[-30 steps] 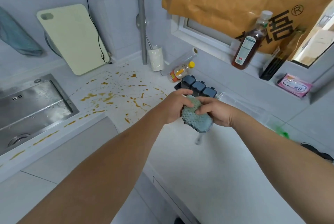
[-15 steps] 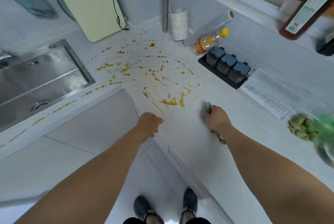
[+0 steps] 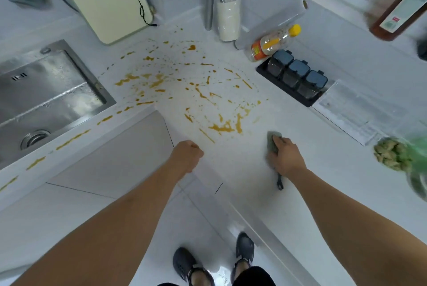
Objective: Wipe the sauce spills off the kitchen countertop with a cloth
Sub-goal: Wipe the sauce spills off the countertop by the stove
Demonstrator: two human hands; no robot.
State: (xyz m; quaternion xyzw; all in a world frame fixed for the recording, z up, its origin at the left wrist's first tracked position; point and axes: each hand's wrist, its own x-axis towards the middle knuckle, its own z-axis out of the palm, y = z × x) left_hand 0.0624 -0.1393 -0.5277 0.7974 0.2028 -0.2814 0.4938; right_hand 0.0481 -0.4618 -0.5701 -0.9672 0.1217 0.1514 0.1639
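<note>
Press the grey-green cloth (image 3: 273, 142) flat and sweep toward eleven o'clock through the nearest sauce spills (image 3: 227, 126), folding smears inward. The right hand (image 3: 285, 155) grips the cloth on the tabletop (image 3: 323, 170), fingers curled over it; the left hand (image 3: 186, 155) is fisted, empty. Since half a second ago, both hands have barely shifted; the view has dipped slightly.

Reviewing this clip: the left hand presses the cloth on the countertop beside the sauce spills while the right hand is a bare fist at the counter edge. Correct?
Not quite: the hands are swapped. In the head view the right hand presses the cloth on the countertop beside the sauce spills, and the left hand is the bare fist at the counter edge.
</note>
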